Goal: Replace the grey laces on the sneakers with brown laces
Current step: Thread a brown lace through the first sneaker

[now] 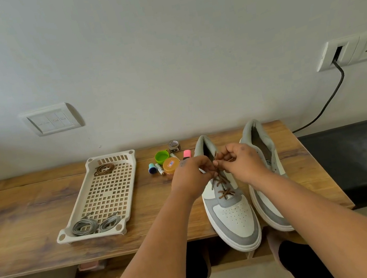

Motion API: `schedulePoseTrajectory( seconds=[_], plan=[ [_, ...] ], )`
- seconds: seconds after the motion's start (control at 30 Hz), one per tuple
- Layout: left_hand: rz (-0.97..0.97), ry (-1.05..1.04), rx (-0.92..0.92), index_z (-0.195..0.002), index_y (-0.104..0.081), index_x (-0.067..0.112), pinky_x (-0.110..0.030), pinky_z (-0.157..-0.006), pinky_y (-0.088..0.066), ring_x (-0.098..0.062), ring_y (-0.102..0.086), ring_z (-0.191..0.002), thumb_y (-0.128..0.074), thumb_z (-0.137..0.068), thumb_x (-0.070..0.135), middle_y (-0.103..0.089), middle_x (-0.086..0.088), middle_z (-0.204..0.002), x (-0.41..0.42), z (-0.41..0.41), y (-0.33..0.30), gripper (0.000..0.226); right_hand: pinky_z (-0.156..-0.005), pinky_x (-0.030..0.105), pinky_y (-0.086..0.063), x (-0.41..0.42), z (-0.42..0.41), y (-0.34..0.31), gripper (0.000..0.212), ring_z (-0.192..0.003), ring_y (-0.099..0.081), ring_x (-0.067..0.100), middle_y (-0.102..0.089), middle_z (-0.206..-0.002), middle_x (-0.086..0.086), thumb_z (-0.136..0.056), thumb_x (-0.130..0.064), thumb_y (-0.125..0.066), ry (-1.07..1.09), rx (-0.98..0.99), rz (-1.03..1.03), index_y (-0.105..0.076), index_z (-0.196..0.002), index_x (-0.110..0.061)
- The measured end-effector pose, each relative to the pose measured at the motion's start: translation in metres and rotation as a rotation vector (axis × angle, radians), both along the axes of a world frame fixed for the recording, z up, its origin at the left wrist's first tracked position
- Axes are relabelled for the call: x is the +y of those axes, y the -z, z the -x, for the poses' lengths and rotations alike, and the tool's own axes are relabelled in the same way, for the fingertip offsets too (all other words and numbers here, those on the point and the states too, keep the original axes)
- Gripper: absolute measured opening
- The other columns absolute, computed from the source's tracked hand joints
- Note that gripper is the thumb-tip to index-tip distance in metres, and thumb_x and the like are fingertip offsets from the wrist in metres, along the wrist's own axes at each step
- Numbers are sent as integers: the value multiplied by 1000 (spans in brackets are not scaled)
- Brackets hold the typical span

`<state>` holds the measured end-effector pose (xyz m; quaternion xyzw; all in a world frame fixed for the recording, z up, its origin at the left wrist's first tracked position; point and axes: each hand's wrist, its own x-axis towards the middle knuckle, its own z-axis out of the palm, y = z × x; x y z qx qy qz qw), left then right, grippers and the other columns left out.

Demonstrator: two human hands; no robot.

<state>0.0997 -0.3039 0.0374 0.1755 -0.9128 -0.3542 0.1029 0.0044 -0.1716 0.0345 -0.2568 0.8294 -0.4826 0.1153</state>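
We pinch the brown lace [220, 181] with both hands, left hand [189, 177] and right hand [241, 162], fingers clamped over the left sneaker [234, 217].

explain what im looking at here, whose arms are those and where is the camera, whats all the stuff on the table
There is no machine here. One camera sits on a person's head and looks down, so the two arms are that person's own. The left hand and right hand each pinch an end of a brown lace, threaded through the left sneaker. The right sneaker stands beside it; its lacing is hidden by the arm. Both stand on a wooden table. To the left lies a cream plastic tray holding two bundles of grey laces and one spare brown lace bundle. Behind it are small items: a green cap, an orange-lidded jar, a pink marker.
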Motion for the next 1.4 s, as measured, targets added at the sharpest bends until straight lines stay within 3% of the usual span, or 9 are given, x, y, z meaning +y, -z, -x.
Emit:
schedulePoseTrajectory(
  seconds=[0.23, 0.43, 0.5, 0.7, 0.8, 1.0, 1.17, 1.4],
  plan=[
    [-131, -16, 26, -80, -70, 18, -32, -74, -55, 1, -57, -64, -81, -79, 15, -68, 13, -76, -3, 0, 6, 11, -69, 20, -53, -5, -4, 8, 10, -74, -65, 8, -69, -78, -6, -81, -16, -78, 2, 120, 15, -71, -87, -13],
    [-156, -19, 43, -83, -72, 15, -31, -73, -54, -2, -57, -64, -81, -79, 17, -71, 7, -80, -2, -1, 7, 10, -68, 17, -50, -1, 0, 5, 9, -77, -66, 8, -71, -81, -4, -83, -24, -78, -10, 12, -57, -74, -90, -21],
    [-186, -23, 40, -82, -73, 16, -29, -73, -54, -2, -57, -64, -82, -78, 16, -72, 6, -81, -3, -1, 7, 10, -69, 13, -49, 0, -1, 3, 9, -79, -65, 5, -70, -82, -7, -84, -21, -76, -41, 21, -52, -75, -93, -20],
    [-252, -29, 36, -83, -74, 12, -16, -65, -50, 5, -56, -60, -82, -78, 12, -71, 4, -76, -5, -2, 7, 9, -77, 21, -55, 2, 0, -6, 12, -82, -66, 7, -70, -86, -7, -88, -11, -70, -177, 98, -149, -74, -96, -19],
    [-245, -35, 36, -84, -75, 10, -21, -67, -53, 5, -56, -59, -83, -77, 11, -71, 4, -72, -5, 0, 6, 10, -74, 21, -53, 0, -4, -3, 8, -80, -63, 10, -67, -86, -4, -89, -14, -69, -137, 133, -152, -71, -96, -17],
    [-274, -34, 10, -81, -72, 12, -34, -82, -59, -16, -71, -79, -86, -72, 8, -74, -1, -79, -3, -1, 3, 17, -80, 32, -57, 1, -3, 0, 5, -86, -66, 16, -65, -84, -5, -90, -19, -69, -82, 1, -125, -64, -92, -21],
    [-212, -73, 0, -79, -71, 16, -21, -72, -54, -5, -62, -70, -84, -76, 16, -70, 6, -76, 2, -1, 3, 14, -79, 34, -59, 2, 0, 3, 5, -83, -69, 15, -69, -84, -3, -88, -19, -72, -79, -19, -111, -68, -91, -20],
    [-200, -87, 22, -77, -71, 17, -18, -64, -50, -5, -60, -68, -83, -78, 22, -70, 4, -73, 3, -2, 5, 13, -73, 27, -59, 2, 1, 0, 5, -73, -72, 14, -73, -82, 2, -87, -18, -73, -85, -107, -102, -69, -85, -20]
  ],
)
